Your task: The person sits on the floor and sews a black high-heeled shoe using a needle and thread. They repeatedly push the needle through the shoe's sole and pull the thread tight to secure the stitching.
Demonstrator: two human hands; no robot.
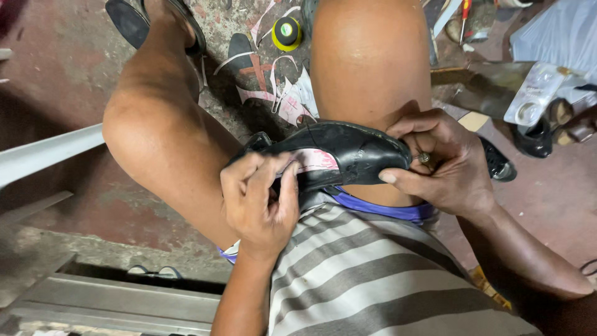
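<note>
Reddish concrete floor (74,68) takes up most of the view, worn and patchy, with a pale metal rail (50,152) running in from the left edge and some grey metal framing (118,305) along the bottom left. Person's sitting with both bare knees up, grey striped shirt (385,280) filling the bottom middle.

Across the lap, resting on the right thigh, lies a black shoe (348,155), on its side, with a pinkish lining (314,160) showing through the opening. The left hand (258,199) has its grip closed on the near end of the shoe, fingers curled over the edge by the lining. The right hand (438,162) pinches the other end, thumb under and fingers over the tip, and there's something small and metallic (425,157) between the fingers, too small to say what it is.

On the floor between the knees there's a pile of pink and white scraps (280,93), plus a little round yellow and black tin (286,32). Off to the right sit a few more dark shoes (535,137), a clear plastic pack (538,93), and a red-handled tool (464,15) at the top.
</note>
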